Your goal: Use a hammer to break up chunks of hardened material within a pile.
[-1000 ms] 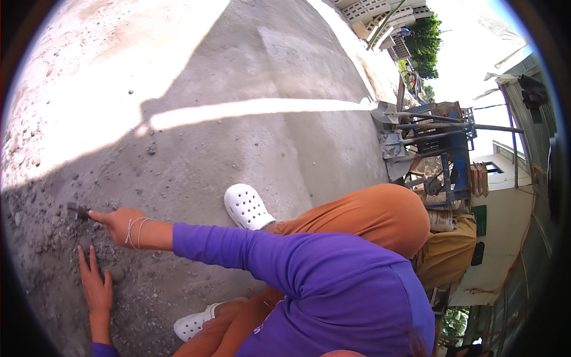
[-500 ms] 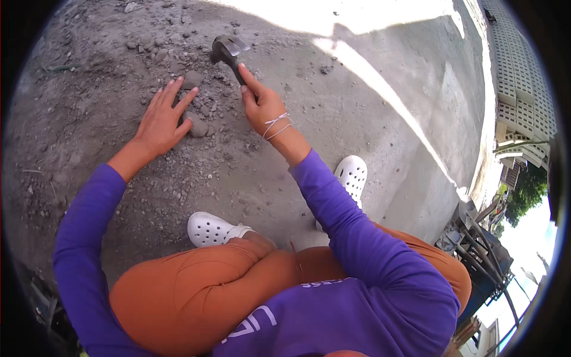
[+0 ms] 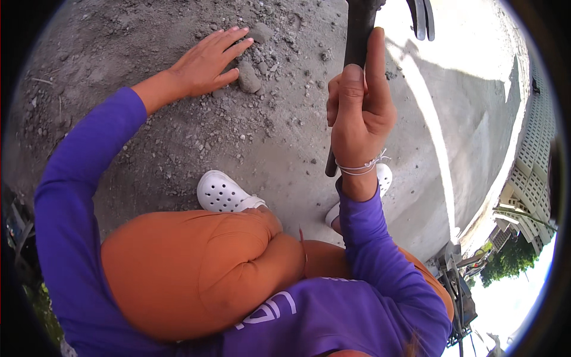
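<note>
Head view: looks straight down on a crouching person in purple sleeves and orange trousers, over rough grey ground (image 3: 178, 143).
Right hand: the right hand (image 3: 360, 116) is clenched round the dark handle of a hammer (image 3: 357, 41), thumb laid up along the shaft, raised above the ground.
Hammer: its handle runs from below the fist up to the top edge of the picture; a claw shows at the top right, and the striking face is cut off by the frame, so I cannot tell how it points.
Left hand: the left hand (image 3: 205, 62) lies flat and released on the dirt, fingers spread, touching loose rubble.
Stone: a grey stone (image 3: 248, 77) sits just beside the left fingertips, with a second lump (image 3: 260, 33) near the tip of the longest finger.
Wrist: a thin white string bracelet (image 3: 360, 168) circles the right wrist.
Feet: two white perforated clogs (image 3: 223, 193) stand on the ground, one partly hidden behind the right forearm.
Ground: shaded grit on the left, bright sunlit concrete (image 3: 470, 119) on the right.
</note>
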`<action>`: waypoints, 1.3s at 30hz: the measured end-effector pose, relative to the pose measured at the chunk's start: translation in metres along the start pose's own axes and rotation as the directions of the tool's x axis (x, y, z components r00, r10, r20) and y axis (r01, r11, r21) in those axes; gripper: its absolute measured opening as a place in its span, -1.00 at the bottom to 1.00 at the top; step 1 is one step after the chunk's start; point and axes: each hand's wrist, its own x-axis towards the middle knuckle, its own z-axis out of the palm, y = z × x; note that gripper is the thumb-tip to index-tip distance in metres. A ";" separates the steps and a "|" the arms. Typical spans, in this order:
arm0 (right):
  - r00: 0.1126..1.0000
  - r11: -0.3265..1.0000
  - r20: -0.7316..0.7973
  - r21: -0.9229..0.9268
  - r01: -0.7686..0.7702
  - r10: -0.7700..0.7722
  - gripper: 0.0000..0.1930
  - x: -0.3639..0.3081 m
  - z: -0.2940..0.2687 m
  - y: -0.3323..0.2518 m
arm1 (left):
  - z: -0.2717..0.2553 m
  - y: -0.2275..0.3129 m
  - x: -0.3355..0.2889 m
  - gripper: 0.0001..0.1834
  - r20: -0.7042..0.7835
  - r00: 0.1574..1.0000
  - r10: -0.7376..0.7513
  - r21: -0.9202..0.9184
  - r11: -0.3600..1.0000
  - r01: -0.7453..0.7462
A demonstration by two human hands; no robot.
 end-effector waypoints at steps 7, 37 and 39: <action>0.940 0.914 0.200 -0.358 -0.192 0.276 -0.53 -0.024 0.034 0.084 | 0.004 0.006 -0.003 -0.29 -0.010 0.997 -0.081 -0.014 0.997 0.081; 0.971 0.971 0.068 -0.052 0.234 -0.230 -0.49 -0.016 0.032 0.019 | 0.014 -0.011 -0.036 -0.30 -0.112 0.994 -0.012 0.006 1.000 0.013; 0.957 0.938 0.064 -0.193 0.289 -0.282 -0.47 -0.019 0.039 0.046 | 0.013 -0.013 -0.038 -0.30 -0.099 0.995 0.010 0.019 1.000 -0.008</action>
